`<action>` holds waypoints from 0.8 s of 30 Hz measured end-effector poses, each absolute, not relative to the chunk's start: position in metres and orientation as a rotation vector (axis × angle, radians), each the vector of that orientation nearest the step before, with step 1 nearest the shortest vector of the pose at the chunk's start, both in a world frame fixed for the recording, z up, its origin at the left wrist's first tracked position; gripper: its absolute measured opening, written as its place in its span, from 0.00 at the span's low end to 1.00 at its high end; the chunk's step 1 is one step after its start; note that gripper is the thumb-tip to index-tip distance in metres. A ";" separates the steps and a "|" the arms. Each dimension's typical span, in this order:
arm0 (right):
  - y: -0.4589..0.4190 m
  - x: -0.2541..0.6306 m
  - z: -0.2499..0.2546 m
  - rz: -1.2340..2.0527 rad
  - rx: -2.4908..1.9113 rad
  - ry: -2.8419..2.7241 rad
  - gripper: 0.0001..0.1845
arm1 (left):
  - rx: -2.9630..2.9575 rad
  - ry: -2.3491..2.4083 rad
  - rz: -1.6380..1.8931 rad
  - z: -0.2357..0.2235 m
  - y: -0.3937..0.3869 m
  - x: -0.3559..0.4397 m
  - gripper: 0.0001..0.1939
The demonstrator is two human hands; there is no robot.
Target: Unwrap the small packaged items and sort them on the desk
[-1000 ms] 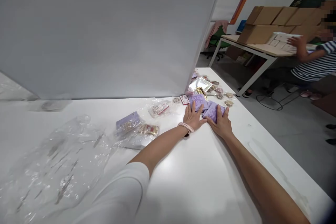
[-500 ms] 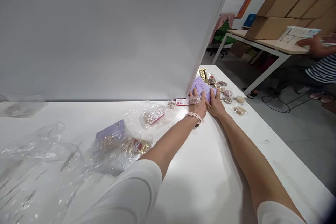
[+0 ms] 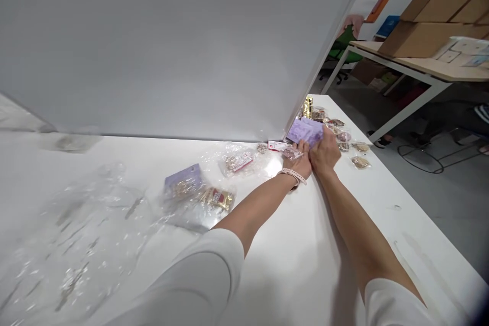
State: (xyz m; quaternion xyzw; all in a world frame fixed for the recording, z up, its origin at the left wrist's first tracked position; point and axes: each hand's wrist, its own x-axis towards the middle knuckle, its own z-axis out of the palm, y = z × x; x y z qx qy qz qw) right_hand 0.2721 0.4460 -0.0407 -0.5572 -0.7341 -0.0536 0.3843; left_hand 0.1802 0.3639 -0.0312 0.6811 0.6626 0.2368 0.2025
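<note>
A purple packet (image 3: 305,131) lies on the white table beside the lower end of the grey panel. My right hand (image 3: 324,153) is closed with bent fingers at the packet's right edge. Just in front of the packet, my left hand (image 3: 300,164) rests low with its fingers stretched out towards the purple packet. A small clear-wrapped snack (image 3: 292,153) lies against the left fingers, and a red-and-white packet (image 3: 275,146) is just left of it. The left thumb cannot be made out. Behind the hands stands a gold packet (image 3: 307,107) among several wrapped snacks (image 3: 344,136).
A tall grey panel (image 3: 183,51) rises from the table (image 3: 282,254). To the left lie a clear plastic bag (image 3: 84,234), a bagged purple box (image 3: 183,178) and a gold sachet (image 3: 219,197). Cardboard boxes (image 3: 439,35) stand on another table; a person's feet show beneath.
My right hand has gone from lying spread on the purple packet to closing at its right edge. The packet looks flatter. The view has shifted, moving the scene rightwards.
</note>
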 end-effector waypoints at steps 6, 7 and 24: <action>0.383 0.273 -0.041 -0.196 -1.216 -1.624 0.23 | 2.070 1.520 0.171 0.010 0.315 0.165 0.31; 0.373 0.272 -0.041 -0.171 -1.199 -1.612 0.23 | 2.068 1.464 0.119 0.022 0.304 0.160 0.28; 0.346 0.226 -0.035 -0.336 -0.839 -2.328 0.13 | 2.044 2.499 0.995 0.011 -0.099 0.019 0.23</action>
